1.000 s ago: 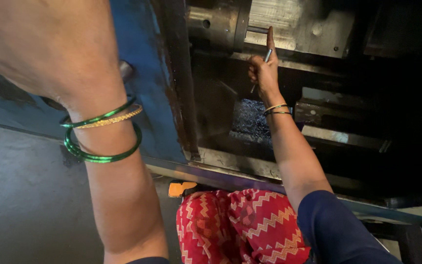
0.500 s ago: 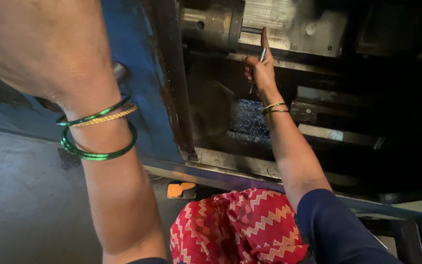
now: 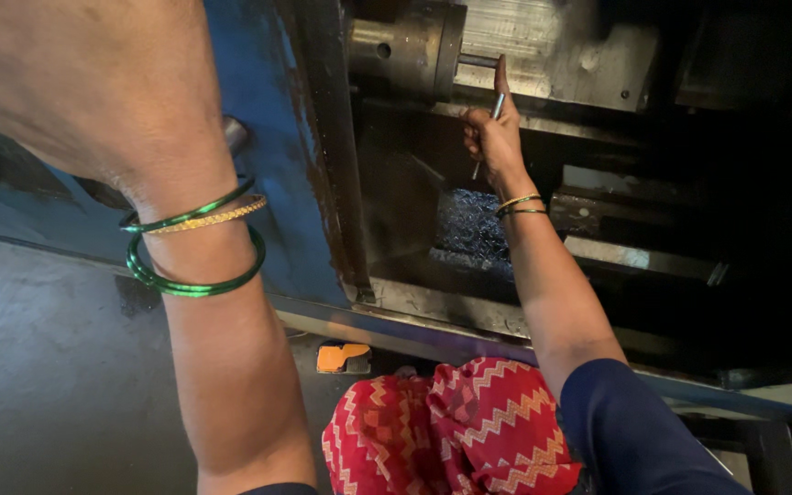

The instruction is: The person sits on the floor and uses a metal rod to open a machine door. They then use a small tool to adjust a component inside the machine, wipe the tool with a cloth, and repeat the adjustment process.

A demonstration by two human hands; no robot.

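My right hand (image 3: 490, 128) reaches into a dark machine and grips a thin metal rod (image 3: 495, 110), index finger stretched up along it. The rod's tip sits beside a short bar that pokes out of a round steel chuck (image 3: 410, 50). Gold bangles ring that wrist. My left hand (image 3: 75, 82) is very close to the camera at the top left, pressed against the blue machine frame (image 3: 263, 156); its fingers are out of view. Green and gold bangles (image 3: 190, 252) hang on the left wrist.
Shiny metal shavings (image 3: 469, 229) lie in the machine bed below the right hand. A grey steel block (image 3: 552, 50) stands right of the chuck. Red zigzag-patterned cloth (image 3: 451, 431) covers my lap at the bottom. An orange object (image 3: 341, 356) lies under the machine's lower rail.
The right hand with the rod has lifted slightly toward the chuck. The view has shifted a little; the left arm stays in place.
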